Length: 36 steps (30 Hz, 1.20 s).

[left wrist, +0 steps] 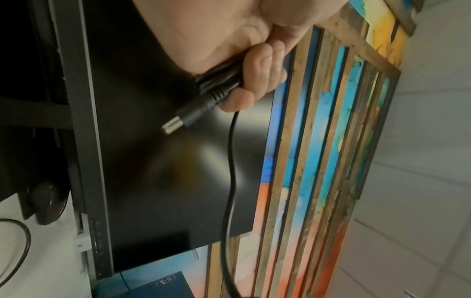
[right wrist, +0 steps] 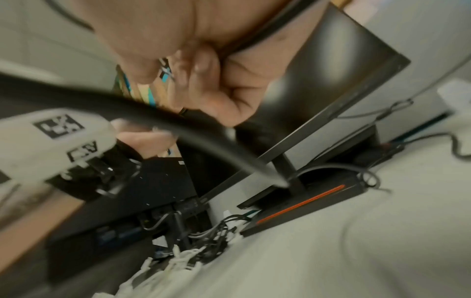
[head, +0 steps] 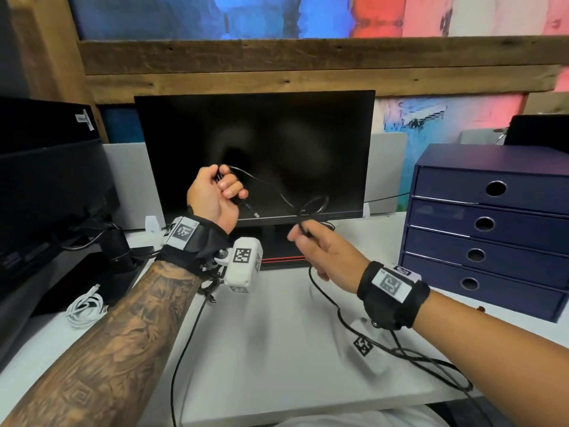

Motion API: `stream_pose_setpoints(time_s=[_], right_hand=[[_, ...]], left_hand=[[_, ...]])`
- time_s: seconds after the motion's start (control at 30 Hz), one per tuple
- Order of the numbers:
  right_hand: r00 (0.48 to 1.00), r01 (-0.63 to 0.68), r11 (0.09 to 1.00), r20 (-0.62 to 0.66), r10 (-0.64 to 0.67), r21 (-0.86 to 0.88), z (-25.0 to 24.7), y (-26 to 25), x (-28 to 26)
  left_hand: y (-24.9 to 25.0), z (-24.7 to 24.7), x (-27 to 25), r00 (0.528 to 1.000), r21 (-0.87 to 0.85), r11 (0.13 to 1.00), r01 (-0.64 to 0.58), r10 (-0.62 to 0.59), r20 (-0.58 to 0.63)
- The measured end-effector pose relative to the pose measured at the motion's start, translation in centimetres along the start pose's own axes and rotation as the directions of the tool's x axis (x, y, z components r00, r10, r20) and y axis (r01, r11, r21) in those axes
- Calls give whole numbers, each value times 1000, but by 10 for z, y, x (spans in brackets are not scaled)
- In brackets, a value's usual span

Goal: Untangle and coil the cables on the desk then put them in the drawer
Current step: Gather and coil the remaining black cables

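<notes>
My left hand [head: 226, 186] is raised in front of the monitor and grips a bunch of black cable [left wrist: 230, 181] turns. The cable's plug [head: 251, 210] sticks out below the fist, and the left wrist view shows the same plug [left wrist: 188, 117] under my curled fingers [left wrist: 264, 74]. From there the cable runs right to a small loop [head: 323, 201]. My right hand [head: 303, 238] pinches the cable just under this loop. The slack [head: 425, 359] trails across the desk to its front right edge. The right wrist view is blurred, with the cable [right wrist: 178, 125] crossing below my right hand [right wrist: 203, 66].
A blue four-drawer unit [head: 455, 183] stands at the right with all drawers closed. A bundled white cable [head: 86, 306] lies at the left of the desk [head: 277, 334]. The dark monitor [head: 255, 134] and its stand [head: 283, 257] are behind my hands. More dark equipment sits at the far left.
</notes>
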State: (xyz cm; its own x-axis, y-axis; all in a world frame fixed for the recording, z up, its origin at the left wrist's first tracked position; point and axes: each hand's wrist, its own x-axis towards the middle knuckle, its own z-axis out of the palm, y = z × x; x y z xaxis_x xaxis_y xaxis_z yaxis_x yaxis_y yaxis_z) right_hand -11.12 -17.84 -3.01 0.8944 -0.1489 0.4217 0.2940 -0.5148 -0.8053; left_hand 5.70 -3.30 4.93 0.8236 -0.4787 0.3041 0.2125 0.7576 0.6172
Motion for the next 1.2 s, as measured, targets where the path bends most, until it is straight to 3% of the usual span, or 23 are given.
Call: stream_pose_setpoints(time_s=[0.13, 0.27, 0.4, 0.53, 0.67, 0.73, 0.87, 1.07, 1.2], right_hand=[[996, -67, 992, -73, 59, -110, -7, 23, 9], [977, -178, 979, -138, 165, -94, -20, 43, 14], [980, -192, 964, -91, 177, -182, -23, 41, 11], [977, -171, 979, -145, 154, -114, -22, 40, 12], [965, -43, 985, -261, -2, -168, -24, 29, 8], [957, -33, 987, -289, -14, -157, -24, 28, 9], [957, -137, 984, -271, 103, -112, -25, 36, 11], [900, -245, 961, -400, 175, -130, -37, 50, 16], [890, -333, 895, -414, 194, -297, -48, 55, 16]], left_hand=[[4, -7, 4, 999, -21, 1000, -14, 13, -40], [12, -7, 6, 998, -44, 998, -34, 32, -52], [10, -9, 7, 997, -37, 999, -28, 25, -70], [5, -10, 6, 996, 5, 1000, -29, 29, -84], [8, -16, 9, 993, 9, 999, -48, 49, -109], [10, -18, 11, 992, 3, 999, -51, 51, -119], [14, -18, 12, 992, -1, 998, -57, 56, -113], [20, -21, 14, 992, -6, 997, -78, 77, -100], [31, -26, 17, 990, -25, 994, -109, 106, -98]])
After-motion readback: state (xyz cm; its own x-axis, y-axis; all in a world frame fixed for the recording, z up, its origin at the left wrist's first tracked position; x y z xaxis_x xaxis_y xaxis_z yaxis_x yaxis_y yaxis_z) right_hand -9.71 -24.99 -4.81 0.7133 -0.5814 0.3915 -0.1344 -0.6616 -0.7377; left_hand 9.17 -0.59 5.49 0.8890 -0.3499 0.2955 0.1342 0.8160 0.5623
